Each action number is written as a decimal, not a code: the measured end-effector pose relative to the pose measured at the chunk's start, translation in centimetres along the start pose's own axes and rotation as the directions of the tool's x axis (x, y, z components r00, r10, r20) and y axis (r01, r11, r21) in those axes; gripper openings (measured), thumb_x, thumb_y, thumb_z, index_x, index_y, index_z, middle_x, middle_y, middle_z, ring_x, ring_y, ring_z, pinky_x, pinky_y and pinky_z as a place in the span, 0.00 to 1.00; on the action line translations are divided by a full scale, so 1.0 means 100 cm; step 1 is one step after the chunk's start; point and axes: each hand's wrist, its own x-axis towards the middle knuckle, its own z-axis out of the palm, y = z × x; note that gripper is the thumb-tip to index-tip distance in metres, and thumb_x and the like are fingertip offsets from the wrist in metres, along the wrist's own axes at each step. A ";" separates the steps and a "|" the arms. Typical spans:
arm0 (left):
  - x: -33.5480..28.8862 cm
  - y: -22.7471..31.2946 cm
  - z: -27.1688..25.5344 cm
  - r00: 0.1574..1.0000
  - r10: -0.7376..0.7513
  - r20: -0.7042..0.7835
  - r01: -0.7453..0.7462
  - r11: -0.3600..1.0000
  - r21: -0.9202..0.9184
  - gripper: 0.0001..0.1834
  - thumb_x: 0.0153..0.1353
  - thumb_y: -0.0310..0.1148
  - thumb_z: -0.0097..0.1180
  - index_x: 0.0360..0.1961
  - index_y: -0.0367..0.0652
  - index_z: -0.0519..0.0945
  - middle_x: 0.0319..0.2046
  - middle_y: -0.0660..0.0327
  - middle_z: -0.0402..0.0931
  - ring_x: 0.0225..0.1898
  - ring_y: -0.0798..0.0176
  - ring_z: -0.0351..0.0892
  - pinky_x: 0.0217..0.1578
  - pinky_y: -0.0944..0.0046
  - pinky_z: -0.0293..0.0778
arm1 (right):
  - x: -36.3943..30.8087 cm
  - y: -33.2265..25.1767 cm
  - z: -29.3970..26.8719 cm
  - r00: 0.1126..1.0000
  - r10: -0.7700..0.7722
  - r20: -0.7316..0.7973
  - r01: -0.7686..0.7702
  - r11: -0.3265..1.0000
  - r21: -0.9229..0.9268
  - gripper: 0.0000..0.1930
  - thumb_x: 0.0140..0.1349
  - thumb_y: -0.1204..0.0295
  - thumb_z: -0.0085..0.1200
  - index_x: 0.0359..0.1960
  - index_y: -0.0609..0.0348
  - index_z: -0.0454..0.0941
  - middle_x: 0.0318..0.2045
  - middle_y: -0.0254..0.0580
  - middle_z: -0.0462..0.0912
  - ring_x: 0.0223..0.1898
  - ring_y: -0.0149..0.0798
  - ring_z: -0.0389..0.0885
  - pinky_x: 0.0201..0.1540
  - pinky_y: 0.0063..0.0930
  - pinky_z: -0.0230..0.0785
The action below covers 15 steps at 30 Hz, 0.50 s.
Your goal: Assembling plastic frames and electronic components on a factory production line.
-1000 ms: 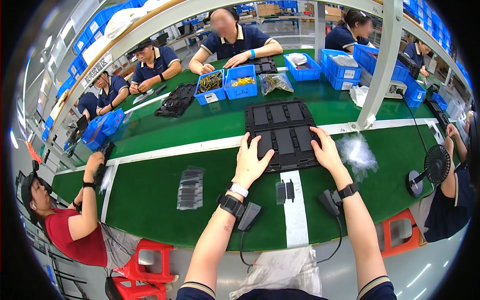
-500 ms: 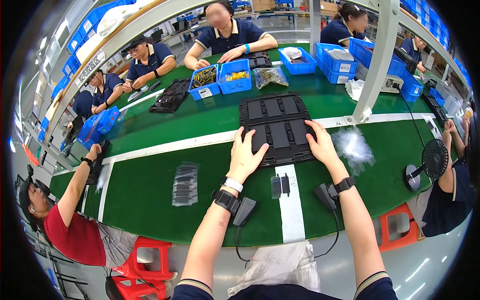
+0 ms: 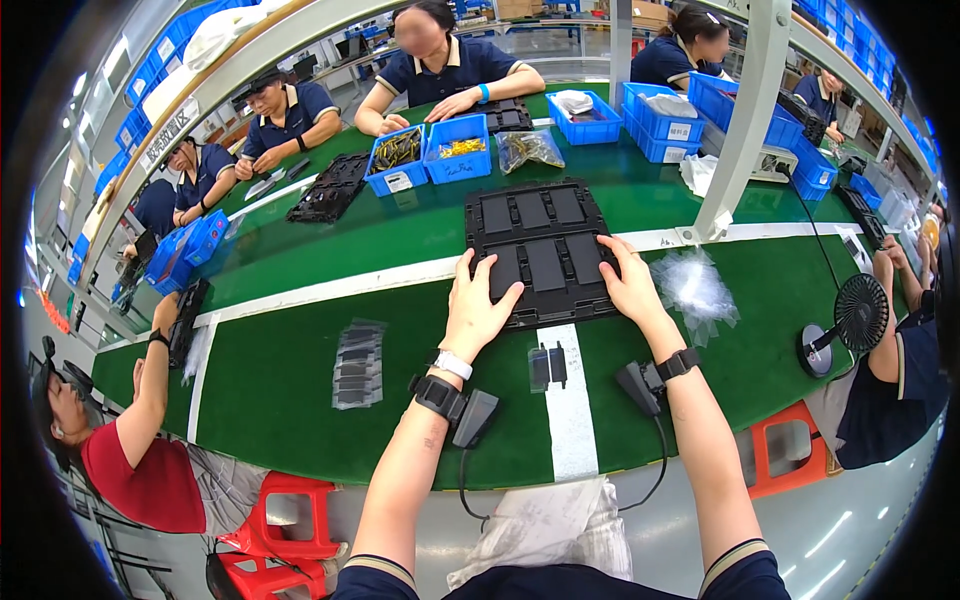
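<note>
A black plastic tray (image 3: 535,308) lies flat on the green bench in front of me, with several flat dark panels (image 3: 547,275) set in its pockets in two rows. My left hand (image 3: 474,312) grips its near left edge, thumb apart from the fingers. On the near right edge my right hand (image 3: 634,287) has hold of the same tray, its fingers over the rim. Between my forearms, a small black piece in clear film (image 3: 547,368) lies partly on the white strip. Left of my left hand is a column of dark film-wrapped pieces (image 3: 358,365).
Clear plastic film (image 3: 695,287) is heaped right of my right hand, below a metal post (image 3: 745,130). A black fan (image 3: 858,312) stands farther right. Beyond the tray are blue bins (image 3: 458,150) and a bag of parts (image 3: 530,150). Co-workers sit around the bench.
My hands stay on the tray, which has hardly moved. The whole view has shifted slightly. At the left, the co-worker in red has a second hand showing now.
</note>
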 end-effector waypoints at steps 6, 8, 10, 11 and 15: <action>0.001 0.004 -0.002 1.000 -0.001 0.001 0.001 1.000 -0.001 0.33 0.52 0.48 0.56 0.55 0.39 0.66 0.61 0.43 0.51 0.60 0.41 0.56 0.58 0.51 0.58 | 0.000 0.000 -0.002 1.000 0.007 -0.006 -0.007 1.000 0.002 0.20 0.54 0.78 0.48 0.51 0.57 0.68 0.53 0.62 0.66 0.55 0.58 0.65 0.58 0.39 0.59; 0.001 0.004 -0.002 1.000 -0.004 0.003 0.004 1.000 0.001 0.33 0.52 0.48 0.56 0.55 0.39 0.66 0.61 0.43 0.51 0.60 0.41 0.56 0.58 0.52 0.58 | 0.001 0.001 -0.001 1.000 0.008 -0.005 -0.008 1.000 -0.005 0.20 0.54 0.78 0.48 0.51 0.57 0.68 0.53 0.61 0.66 0.55 0.58 0.65 0.58 0.38 0.59; 0.000 0.003 -0.001 1.000 0.015 -0.009 -0.014 0.999 0.030 0.32 0.52 0.47 0.57 0.54 0.38 0.67 0.60 0.40 0.51 0.59 0.40 0.58 0.57 0.54 0.60 | 0.001 0.000 -0.001 1.000 0.021 0.000 -0.021 1.000 -0.011 0.20 0.54 0.78 0.48 0.52 0.57 0.68 0.54 0.61 0.66 0.56 0.57 0.65 0.58 0.38 0.59; 0.000 0.003 -0.002 1.000 0.015 -0.011 -0.015 0.999 0.029 0.32 0.52 0.47 0.57 0.54 0.38 0.67 0.60 0.40 0.51 0.59 0.40 0.58 0.57 0.54 0.60 | 0.001 0.000 -0.001 1.000 0.019 0.000 -0.019 1.000 -0.012 0.20 0.54 0.78 0.48 0.52 0.57 0.68 0.54 0.61 0.66 0.56 0.57 0.65 0.58 0.38 0.59; 0.000 0.002 0.000 1.000 0.007 -0.006 -0.007 1.000 0.014 0.33 0.51 0.48 0.57 0.54 0.39 0.67 0.60 0.41 0.51 0.60 0.41 0.57 0.57 0.53 0.59 | 0.000 0.002 -0.001 1.000 -0.008 -0.004 0.008 1.000 -0.006 0.20 0.54 0.77 0.48 0.52 0.57 0.68 0.53 0.60 0.66 0.55 0.57 0.65 0.57 0.38 0.59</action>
